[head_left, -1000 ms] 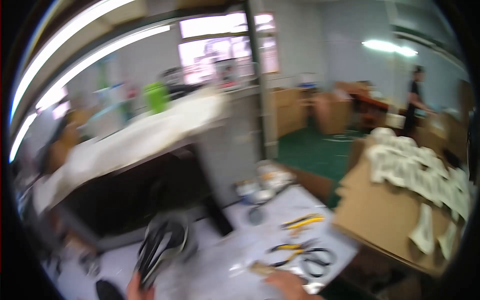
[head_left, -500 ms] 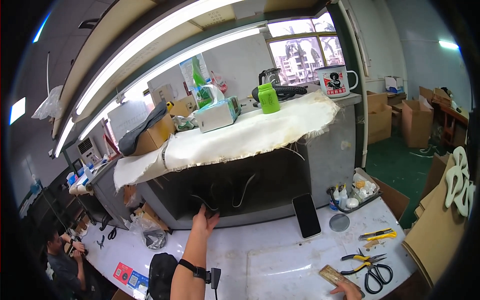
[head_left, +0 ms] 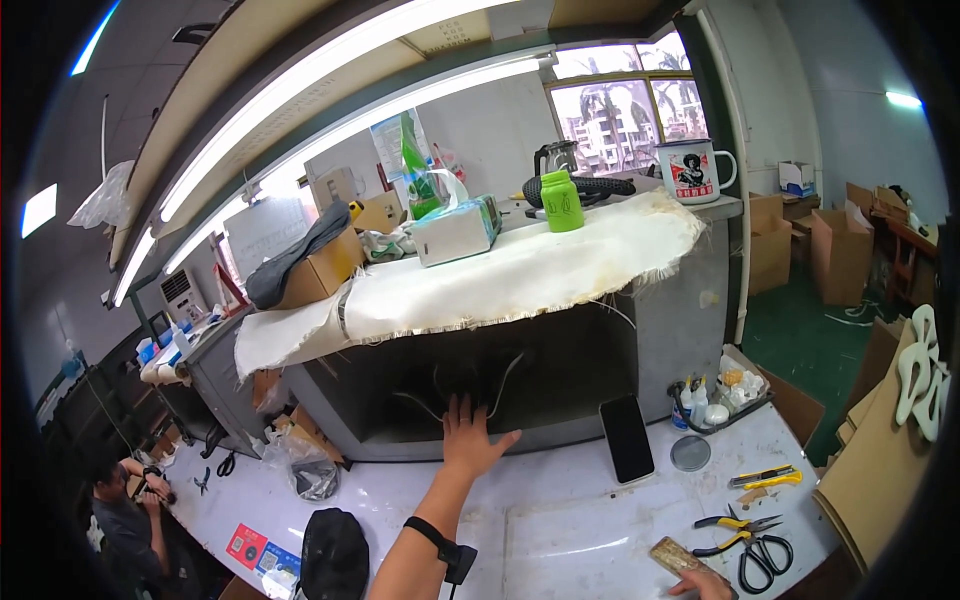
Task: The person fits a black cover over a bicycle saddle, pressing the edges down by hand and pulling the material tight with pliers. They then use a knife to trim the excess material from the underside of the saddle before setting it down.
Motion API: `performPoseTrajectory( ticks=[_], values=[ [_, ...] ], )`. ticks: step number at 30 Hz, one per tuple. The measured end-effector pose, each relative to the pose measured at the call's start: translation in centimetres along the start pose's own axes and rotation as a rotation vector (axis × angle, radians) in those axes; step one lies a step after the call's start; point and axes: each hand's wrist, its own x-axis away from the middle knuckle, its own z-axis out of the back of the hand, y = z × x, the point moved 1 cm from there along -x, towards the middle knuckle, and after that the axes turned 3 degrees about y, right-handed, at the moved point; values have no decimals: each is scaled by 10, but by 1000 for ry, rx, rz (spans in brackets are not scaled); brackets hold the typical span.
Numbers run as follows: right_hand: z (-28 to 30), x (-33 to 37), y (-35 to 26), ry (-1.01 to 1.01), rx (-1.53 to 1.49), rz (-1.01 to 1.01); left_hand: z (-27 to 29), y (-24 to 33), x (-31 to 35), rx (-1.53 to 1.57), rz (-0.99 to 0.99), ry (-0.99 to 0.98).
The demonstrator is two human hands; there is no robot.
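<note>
At a pale workbench (head_left: 420, 505), a person's left hand (head_left: 474, 445), fingers spread and grasping nothing visible, reaches the mouth of a dark recess (head_left: 585, 365), where dim, dark items with pale curved edges (head_left: 510, 380) sit near the fingertips; contact cannot be told. The right hand (head_left: 703, 583), partly cut off by the lower edge, has its fingers against a worn wooden block (head_left: 673, 554), its grip unclear, beside yellow-handled pliers (head_left: 741, 528) and black scissors (head_left: 766, 562). A dark phone (head_left: 627, 440) leans near the recess's right end.
</note>
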Motion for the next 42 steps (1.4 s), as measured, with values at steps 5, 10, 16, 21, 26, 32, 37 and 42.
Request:
performPoseTrajectory(
  ticks=[5,10,16,21,26,32,37,42],
  values=[
    [-3,-1,-1,27,-26,17,0,2,-4,26,-17,11],
    [-3,-2,-4,33,-34,19,6,0,11,67,-219,94],
    [-3,0,-7,39,-51,-42,45,20,29,63,-660,420],
    [-5,9,5,56,-21,50,148,83,50,543,-466,671],
    [-9,15,13,61,-123,-130,212,107,92,1126,63,291],
    [-20,-16,-18,-64,-473,-395,126,114,164,1372,528,-815],
    [-48,-42,-59,-380,-166,-506,61,114,221,1185,488,-710],
    [-47,-42,-76,-543,194,-217,114,109,244,649,268,-626]
  ],
)
